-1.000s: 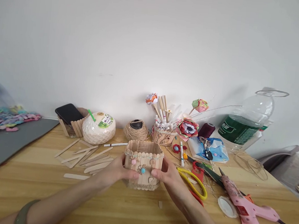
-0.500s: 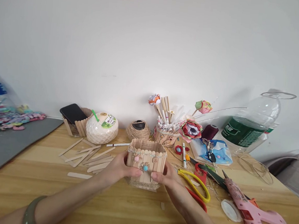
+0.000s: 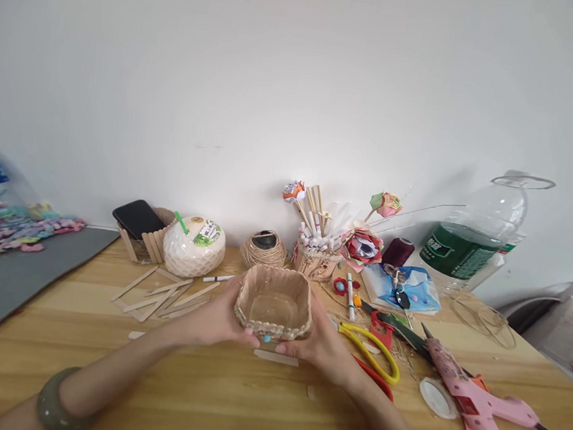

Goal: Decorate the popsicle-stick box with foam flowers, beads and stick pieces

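Between my two hands is a small box made of wooden craft sticks [image 3: 275, 301], tilted so that its bare inside faces me. My left hand [image 3: 230, 317] grips its left side, thumb on the front. My right hand [image 3: 317, 331] holds the right side the same way. A blue pompom [image 3: 267, 338] shows at the front, between my thumbs; most of the front wall is turned out of sight. On the table just below the box lies a loose craft stick [image 3: 276, 358].
Loose craft sticks [image 3: 171, 298], a phone [image 3: 138, 219] in a stick holder, a white coconut [image 3: 194, 247] and a ball of twine [image 3: 263, 250] are left and behind. To the right are yellow-handled scissors [image 3: 375, 353], a pink glue gun [image 3: 481, 396] and a large bottle [image 3: 464, 250].
Both hands have tipped the craft stick box toward me, so its inside now shows instead of its decorated front. A loose stick has come into view beneath it.
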Demonstrator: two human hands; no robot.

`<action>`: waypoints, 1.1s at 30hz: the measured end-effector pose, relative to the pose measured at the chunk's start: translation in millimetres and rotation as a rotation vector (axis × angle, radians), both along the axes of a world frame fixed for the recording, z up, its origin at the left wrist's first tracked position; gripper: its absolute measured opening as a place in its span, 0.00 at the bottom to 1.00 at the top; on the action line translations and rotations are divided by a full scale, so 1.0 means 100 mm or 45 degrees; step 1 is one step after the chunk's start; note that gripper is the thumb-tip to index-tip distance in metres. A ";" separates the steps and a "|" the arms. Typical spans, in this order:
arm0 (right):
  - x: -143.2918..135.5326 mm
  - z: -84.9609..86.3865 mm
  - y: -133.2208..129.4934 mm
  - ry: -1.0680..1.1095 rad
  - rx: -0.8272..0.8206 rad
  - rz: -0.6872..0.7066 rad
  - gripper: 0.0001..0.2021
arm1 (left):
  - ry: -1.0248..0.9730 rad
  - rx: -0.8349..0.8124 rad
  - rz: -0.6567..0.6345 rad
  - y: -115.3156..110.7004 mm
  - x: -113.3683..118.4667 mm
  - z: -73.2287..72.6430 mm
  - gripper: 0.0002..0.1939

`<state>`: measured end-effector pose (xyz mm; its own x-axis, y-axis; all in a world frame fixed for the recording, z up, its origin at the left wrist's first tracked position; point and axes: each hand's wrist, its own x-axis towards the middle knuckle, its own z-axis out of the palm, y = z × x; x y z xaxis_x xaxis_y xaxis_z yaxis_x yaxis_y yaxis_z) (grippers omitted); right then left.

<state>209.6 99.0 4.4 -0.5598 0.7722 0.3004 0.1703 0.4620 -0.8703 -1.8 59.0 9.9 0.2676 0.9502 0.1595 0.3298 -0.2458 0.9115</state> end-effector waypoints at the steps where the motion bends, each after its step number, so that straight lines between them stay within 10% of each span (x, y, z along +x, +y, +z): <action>1: 0.00 -0.03 0.02 -0.088 0.086 -0.041 0.44 | 0.059 0.036 -0.023 0.02 -0.03 -0.02 0.50; 8: 0.04 -0.19 0.09 -0.453 0.319 -0.243 0.58 | 0.505 0.047 -0.002 0.03 -0.25 0.03 0.65; 17: 0.10 0.09 0.04 -0.324 0.840 -0.142 0.14 | 0.572 0.550 0.030 -0.03 -0.06 0.28 0.12; 33: 0.20 0.25 -0.05 -0.294 0.820 0.058 0.08 | 0.689 0.610 -0.208 -0.17 0.03 0.40 0.11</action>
<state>229.6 94.0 29.0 -0.6925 0.4540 0.5607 0.2868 0.8864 -0.3634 1.1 41.8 49.6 0.5583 0.7511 0.3523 0.6277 -0.6601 0.4126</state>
